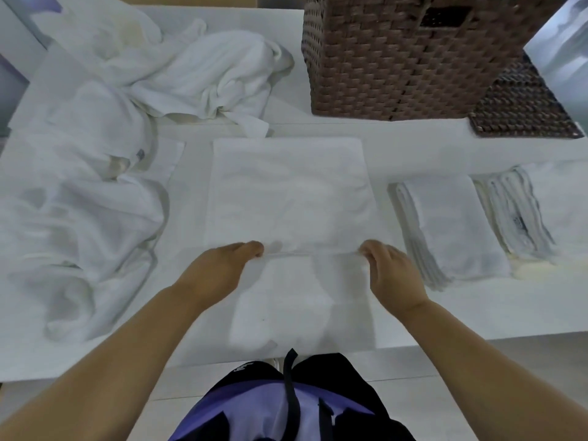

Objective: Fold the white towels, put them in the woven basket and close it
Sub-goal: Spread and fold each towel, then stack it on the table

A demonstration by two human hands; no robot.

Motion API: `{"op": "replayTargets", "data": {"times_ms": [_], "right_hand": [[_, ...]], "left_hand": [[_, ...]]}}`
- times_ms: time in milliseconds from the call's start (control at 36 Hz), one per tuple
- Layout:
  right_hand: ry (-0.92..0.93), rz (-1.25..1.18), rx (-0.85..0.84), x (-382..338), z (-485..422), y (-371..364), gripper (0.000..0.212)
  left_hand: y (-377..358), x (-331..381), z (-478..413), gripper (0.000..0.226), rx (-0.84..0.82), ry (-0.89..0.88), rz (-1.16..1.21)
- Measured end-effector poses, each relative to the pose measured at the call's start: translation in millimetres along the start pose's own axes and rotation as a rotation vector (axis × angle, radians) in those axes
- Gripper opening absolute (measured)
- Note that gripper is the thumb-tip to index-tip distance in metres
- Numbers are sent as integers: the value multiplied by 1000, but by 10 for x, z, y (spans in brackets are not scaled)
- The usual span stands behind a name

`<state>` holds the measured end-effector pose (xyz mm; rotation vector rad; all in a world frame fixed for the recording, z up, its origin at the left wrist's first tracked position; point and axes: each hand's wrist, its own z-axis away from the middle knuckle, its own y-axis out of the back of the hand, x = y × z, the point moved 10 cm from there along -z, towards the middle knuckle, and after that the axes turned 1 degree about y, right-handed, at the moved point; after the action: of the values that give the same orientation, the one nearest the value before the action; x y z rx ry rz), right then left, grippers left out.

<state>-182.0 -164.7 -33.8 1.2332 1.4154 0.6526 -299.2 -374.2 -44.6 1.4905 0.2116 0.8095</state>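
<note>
the left hand (222, 268) and right hand (391, 272) each pinched the flat white cloth towel (289, 192), half folded. right of them lay a stack of folded white towels (451, 224). left of them, a crumpled white towel heap (95, 202) was not yet folded. the brown woven basket (397, 58) beyond looked not yet closed.

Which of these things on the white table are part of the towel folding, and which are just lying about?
Part of the job: flat towel, pinched by left hand and right hand; crumpled towels; folded stacks; woven basket; lid beside it.
Just there: pale panel at top right; table.
</note>
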Motion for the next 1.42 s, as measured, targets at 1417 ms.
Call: {"op": "replayTargets", "data": {"times_ms": [1417], "right_hand": [[-406, -32, -566, 201, 361, -729, 24]], "left_hand": [[-504, -154, 243, 36, 10, -167, -309]]}}
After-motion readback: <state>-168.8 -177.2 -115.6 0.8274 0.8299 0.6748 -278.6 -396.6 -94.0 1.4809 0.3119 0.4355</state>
